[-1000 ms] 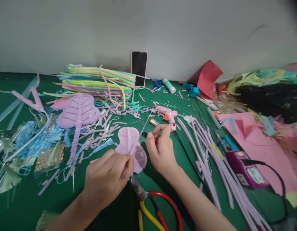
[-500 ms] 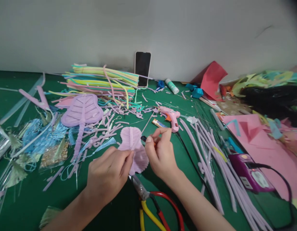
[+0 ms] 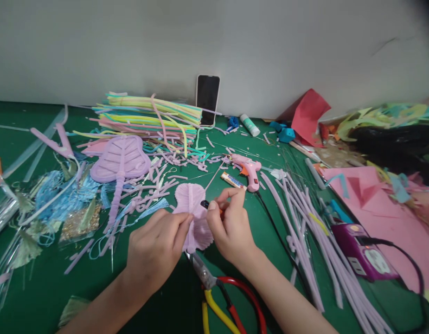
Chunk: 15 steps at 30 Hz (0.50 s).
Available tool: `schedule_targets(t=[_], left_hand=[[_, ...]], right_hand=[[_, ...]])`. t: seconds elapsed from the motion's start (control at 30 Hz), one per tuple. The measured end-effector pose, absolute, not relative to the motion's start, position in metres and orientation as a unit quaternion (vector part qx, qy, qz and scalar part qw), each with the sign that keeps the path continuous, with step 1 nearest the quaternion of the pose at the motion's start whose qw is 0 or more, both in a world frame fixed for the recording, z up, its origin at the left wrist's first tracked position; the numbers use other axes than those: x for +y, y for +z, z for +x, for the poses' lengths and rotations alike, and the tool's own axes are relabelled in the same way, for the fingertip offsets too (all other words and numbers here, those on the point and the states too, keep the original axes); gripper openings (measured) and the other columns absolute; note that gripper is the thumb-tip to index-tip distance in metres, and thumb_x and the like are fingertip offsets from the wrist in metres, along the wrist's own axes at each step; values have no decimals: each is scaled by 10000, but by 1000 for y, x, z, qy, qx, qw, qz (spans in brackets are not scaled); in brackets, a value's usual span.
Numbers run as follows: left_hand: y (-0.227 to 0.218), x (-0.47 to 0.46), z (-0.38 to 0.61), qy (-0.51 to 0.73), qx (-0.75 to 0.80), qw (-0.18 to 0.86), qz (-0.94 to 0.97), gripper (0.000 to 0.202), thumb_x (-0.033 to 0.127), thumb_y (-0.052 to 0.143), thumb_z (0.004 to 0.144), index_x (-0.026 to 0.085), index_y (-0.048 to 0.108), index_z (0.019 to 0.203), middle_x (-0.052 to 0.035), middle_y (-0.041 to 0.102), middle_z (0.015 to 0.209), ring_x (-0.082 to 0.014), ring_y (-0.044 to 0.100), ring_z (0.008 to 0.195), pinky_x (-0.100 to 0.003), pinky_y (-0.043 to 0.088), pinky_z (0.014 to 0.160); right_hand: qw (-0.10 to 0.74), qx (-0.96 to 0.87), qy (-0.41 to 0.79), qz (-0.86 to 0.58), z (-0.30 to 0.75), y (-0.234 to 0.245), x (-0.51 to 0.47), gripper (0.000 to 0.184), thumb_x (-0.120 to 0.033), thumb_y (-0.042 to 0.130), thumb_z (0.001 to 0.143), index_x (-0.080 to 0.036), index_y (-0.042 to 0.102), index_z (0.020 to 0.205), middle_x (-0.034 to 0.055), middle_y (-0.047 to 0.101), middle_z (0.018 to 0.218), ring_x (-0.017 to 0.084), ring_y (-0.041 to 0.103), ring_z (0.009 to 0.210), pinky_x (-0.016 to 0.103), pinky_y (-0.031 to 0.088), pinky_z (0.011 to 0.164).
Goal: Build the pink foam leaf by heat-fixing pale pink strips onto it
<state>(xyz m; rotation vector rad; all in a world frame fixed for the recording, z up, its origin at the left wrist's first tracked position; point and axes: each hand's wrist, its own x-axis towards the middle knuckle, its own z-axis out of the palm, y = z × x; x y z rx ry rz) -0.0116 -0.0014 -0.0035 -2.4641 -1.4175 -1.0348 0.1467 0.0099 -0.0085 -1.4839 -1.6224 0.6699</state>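
Between thumb and fingers, my left hand pinches a lilac ribbed piece made of pipe cleaners, with a raised strip down its middle. My right hand is closed on a small orange object with a black end; most of it is hidden by the fingers. Its black end is over the right side of the lilac piece; whether they touch I cannot tell. Just below the piece lie pliers with red and yellow handles. Beyond my right hand is a pink glue gun.
A finished-looking lilac fan lies at left by blue tassels. Behind are bundled coloured pipe cleaners and a phone against the wall. Lilac pipe cleaners and a purple power adapter with a cord lie right.
My right hand has shifted slightly left and down, bringing the object's black end over the lilac piece. My left hand keeps its pinch. The whole view has drifted slightly.
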Motion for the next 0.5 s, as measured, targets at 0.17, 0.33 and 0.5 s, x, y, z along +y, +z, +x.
schedule_targets(t=[0.17,0.33,0.5], left_hand=[[-2,-1,-10,-345,-466,65,-812,124,174,566,889,144,625,785,12,616,614,-103,555,552,-222,371,520],[-2,0,-11,-349,-461,68,-813,118,171,571,886,149,617,779,21,612,609,-97,546,539,-217,367,508],[-3,-2,-11,-349,-459,60,-815,111,167,581,879,159,613,772,31,600,591,-95,542,530,-221,355,496]], right_hand=[[407,-642,267,-592,146,-10,11,173,-276,428,848,-242,265,893,-83,416,626,75,360,363,212,248,409],[415,-641,266,-589,146,-10,11,173,-263,434,849,-241,271,902,-86,411,625,71,357,364,208,243,410],[427,-645,254,-581,148,-9,12,168,-258,431,860,-245,269,903,-94,413,615,73,360,363,206,245,405]])
